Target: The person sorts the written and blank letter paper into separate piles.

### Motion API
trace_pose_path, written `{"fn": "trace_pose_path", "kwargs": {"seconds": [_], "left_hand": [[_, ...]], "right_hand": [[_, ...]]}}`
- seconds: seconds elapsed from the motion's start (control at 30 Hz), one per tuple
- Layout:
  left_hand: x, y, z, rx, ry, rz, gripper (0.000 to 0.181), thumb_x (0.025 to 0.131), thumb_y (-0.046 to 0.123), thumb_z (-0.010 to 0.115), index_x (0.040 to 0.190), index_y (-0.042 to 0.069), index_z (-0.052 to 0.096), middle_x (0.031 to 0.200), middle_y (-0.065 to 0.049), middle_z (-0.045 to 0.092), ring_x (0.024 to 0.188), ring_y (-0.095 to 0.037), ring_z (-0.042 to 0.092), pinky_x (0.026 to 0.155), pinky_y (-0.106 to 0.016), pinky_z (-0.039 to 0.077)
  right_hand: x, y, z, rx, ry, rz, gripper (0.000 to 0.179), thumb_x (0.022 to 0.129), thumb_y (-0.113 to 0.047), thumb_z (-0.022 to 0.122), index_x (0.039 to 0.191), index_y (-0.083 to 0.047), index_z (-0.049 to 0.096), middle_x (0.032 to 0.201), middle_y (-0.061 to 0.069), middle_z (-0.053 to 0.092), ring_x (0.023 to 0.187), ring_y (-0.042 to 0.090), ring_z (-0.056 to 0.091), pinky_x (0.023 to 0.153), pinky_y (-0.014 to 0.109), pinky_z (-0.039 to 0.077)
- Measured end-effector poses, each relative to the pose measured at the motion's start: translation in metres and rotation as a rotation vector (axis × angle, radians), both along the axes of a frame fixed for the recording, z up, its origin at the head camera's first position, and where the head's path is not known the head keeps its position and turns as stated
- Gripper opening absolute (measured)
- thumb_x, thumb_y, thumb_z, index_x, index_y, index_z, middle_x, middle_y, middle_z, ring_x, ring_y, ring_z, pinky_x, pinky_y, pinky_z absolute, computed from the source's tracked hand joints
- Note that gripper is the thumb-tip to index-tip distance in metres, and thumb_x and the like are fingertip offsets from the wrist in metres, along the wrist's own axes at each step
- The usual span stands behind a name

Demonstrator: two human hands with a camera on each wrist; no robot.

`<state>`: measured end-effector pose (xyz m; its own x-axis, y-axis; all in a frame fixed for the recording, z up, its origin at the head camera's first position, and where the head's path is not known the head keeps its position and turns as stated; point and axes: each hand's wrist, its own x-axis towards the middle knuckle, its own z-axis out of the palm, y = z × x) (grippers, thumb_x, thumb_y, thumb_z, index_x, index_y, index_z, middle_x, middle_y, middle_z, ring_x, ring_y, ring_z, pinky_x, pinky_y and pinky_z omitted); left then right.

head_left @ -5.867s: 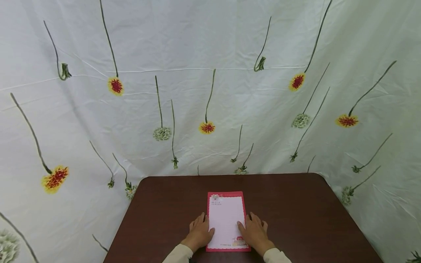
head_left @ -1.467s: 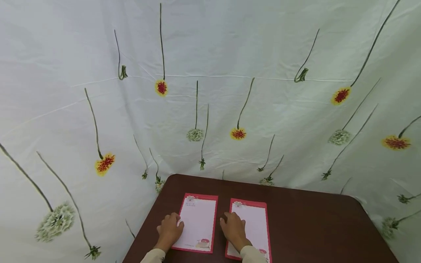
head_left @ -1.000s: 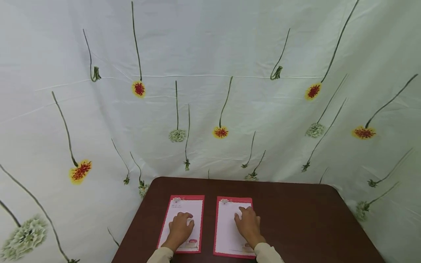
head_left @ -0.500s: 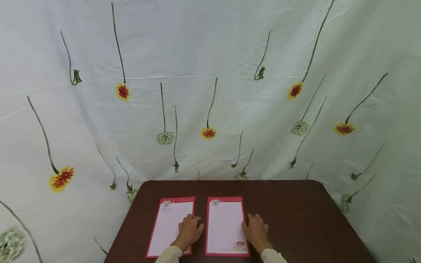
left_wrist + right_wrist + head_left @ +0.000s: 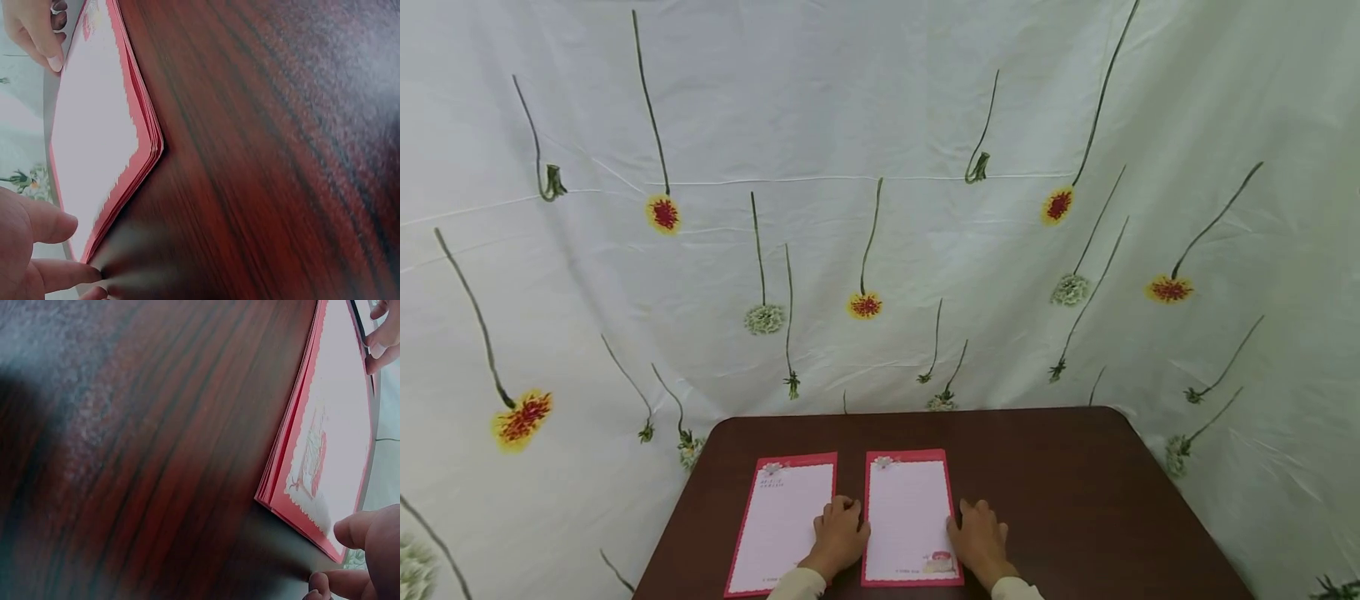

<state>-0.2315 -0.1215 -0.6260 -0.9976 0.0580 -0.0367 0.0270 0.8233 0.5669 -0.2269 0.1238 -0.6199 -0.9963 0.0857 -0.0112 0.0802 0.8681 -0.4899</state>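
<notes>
A pink-bordered stack of notepaper (image 5: 906, 521) lies on the brown table between my two hands. Its pages show as layered edges in both wrist views, and a small cake picture sits at its lower right. My left hand (image 5: 841, 537) is at the stack's left edge, thumb (image 5: 59, 226) at the border and fingers low beside it. Along the opposite edge is my right hand (image 5: 981, 537), its thumb (image 5: 351, 530) over the lower corner and its bent fingers by the tabletop. To the left lies a matching piece of notepaper (image 5: 778, 525) with small dark text, partly covered by my left hand and sleeve.
The dark brown table (image 5: 1075, 500) has rounded far corners and extends to the right of the stack. Behind it hangs a pale cloth (image 5: 820, 100) printed with long-stemmed flowers.
One piece of notepaper now lies left of the stack. My left hand has moved from that piece to the stack's left edge; my right hand has shifted from the stack's top to its right edge.
</notes>
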Motion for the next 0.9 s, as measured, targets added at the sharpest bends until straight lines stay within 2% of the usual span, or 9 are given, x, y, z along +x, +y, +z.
{"fn": "trace_pose_path", "kwargs": {"seconds": [0.4,0.6,0.7,0.9], "left_hand": [[0.006,0.005,0.003,0.011,-0.013,-0.013,0.048,0.098,0.019,0.066,0.135,-0.011,0.063,0.138,-0.027,0.051,0.131,-0.048,0.043,0.102,-0.070,0.031],[0.011,0.006,0.003,0.024,0.008,-0.017,0.051,0.098,0.019,0.064,0.137,-0.012,0.061,0.141,-0.028,0.050,0.131,-0.049,0.042,0.101,-0.069,0.031],[0.011,0.007,0.000,0.021,0.019,-0.015,0.052,0.097,0.019,0.063,0.138,-0.013,0.060,0.143,-0.028,0.050,0.132,-0.049,0.042,0.102,-0.069,0.031],[0.009,0.009,0.000,0.001,-0.001,-0.025,0.055,0.097,0.022,0.065,0.139,-0.012,0.059,0.149,-0.029,0.048,0.135,-0.050,0.041,0.104,-0.072,0.030]], "right_hand": [[0.002,-0.003,-0.005,-0.015,0.022,0.016,0.053,0.097,-0.029,0.071,0.135,0.008,0.064,0.111,0.023,0.062,0.104,0.042,0.062,0.082,0.055,0.039],[0.002,-0.005,-0.007,-0.014,0.035,0.013,0.053,0.096,-0.028,0.071,0.134,0.008,0.065,0.112,0.022,0.063,0.106,0.042,0.063,0.083,0.055,0.039],[0.003,-0.007,-0.007,-0.009,0.038,0.019,0.052,0.096,-0.028,0.072,0.132,0.009,0.066,0.111,0.022,0.063,0.105,0.040,0.063,0.083,0.055,0.040],[0.003,-0.010,-0.005,0.014,0.069,0.034,0.044,0.095,-0.026,0.072,0.124,0.006,0.070,0.103,0.017,0.062,0.099,0.038,0.063,0.081,0.056,0.041]]}}
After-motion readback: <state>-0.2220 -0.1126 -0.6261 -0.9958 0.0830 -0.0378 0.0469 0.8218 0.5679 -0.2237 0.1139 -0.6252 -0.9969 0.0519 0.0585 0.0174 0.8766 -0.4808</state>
